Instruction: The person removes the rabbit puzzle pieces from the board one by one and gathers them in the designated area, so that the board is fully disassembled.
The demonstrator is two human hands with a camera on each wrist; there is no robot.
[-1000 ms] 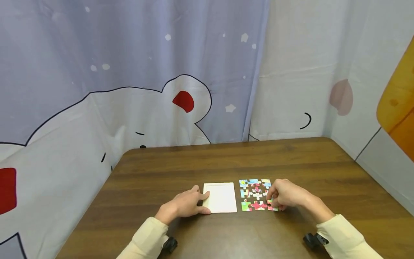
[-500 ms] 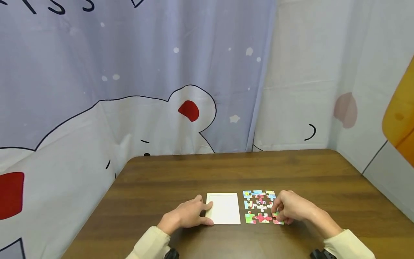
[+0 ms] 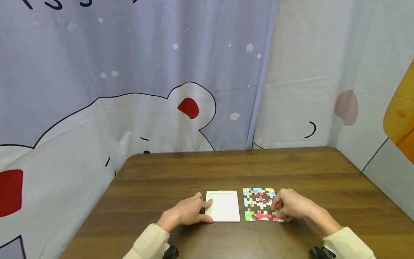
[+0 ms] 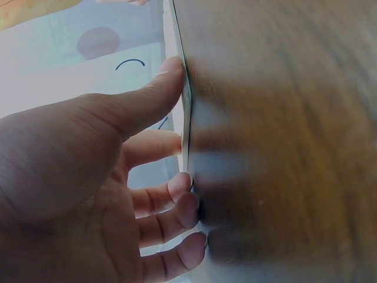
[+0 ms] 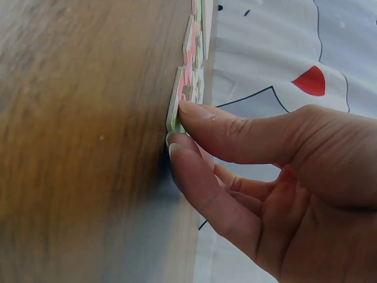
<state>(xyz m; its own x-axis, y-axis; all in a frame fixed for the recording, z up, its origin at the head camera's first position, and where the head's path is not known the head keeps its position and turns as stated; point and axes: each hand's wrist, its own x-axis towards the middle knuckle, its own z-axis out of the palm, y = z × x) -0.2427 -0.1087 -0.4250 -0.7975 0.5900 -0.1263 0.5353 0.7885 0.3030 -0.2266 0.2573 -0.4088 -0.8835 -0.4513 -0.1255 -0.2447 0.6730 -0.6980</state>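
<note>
A white square puzzle tray (image 3: 224, 205) lies flat on the table, its inner recess bare. My left hand (image 3: 189, 212) rests at its left side, thumb and index fingertips on the tray edge (image 4: 187, 127), the other fingertips down on the table. To the right of the tray, several colourful jigsaw pieces (image 3: 261, 204) lie in loose rows with small gaps between them. At the near right corner, my right hand (image 3: 292, 205) pinches a red and green jigsaw piece (image 3: 278, 218) at its edge. In the right wrist view the thumb presses that piece's (image 5: 175, 97) top, low at table level.
The brown wooden table (image 3: 207, 167) extends around the tray and the pieces. A curtain with cartoon prints (image 3: 155, 118) hangs behind its far edge, and another printed cloth (image 3: 362, 72) hangs along the right side.
The head view has tilted upward, so the table sits lower in it. Both hands keep nearly the same places at the tray and the corner piece.
</note>
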